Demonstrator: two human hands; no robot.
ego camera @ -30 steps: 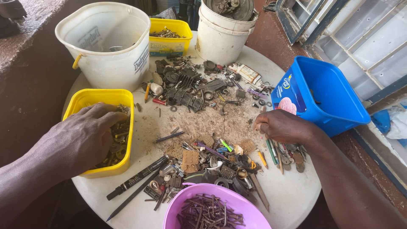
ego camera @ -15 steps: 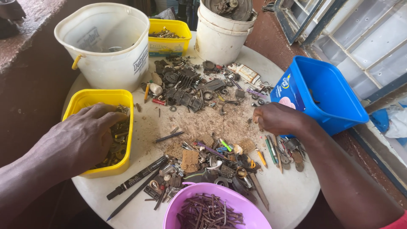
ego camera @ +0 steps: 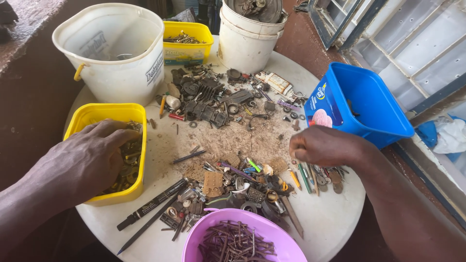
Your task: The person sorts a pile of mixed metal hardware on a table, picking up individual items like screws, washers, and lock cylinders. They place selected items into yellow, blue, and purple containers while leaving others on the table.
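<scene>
Left hand (ego camera: 90,155): laid open in yellow tub (ego camera: 104,112).
Right hand (ego camera: 323,145): curled over scrap (ego camera: 228,140); what is pinched cannot be told.
Around: buckets (ego camera: 116,58), blue tub (ego camera: 374,104).

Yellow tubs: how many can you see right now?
2. One yellow tub sits at the table's left edge with the left hand in it; the other yellow tub stands at the back between the two white buckets.

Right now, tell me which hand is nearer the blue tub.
Right. The right hand hovers over the small parts just beside the blue tub, not touching it. The left hand rests in the yellow tray across the table.
</scene>
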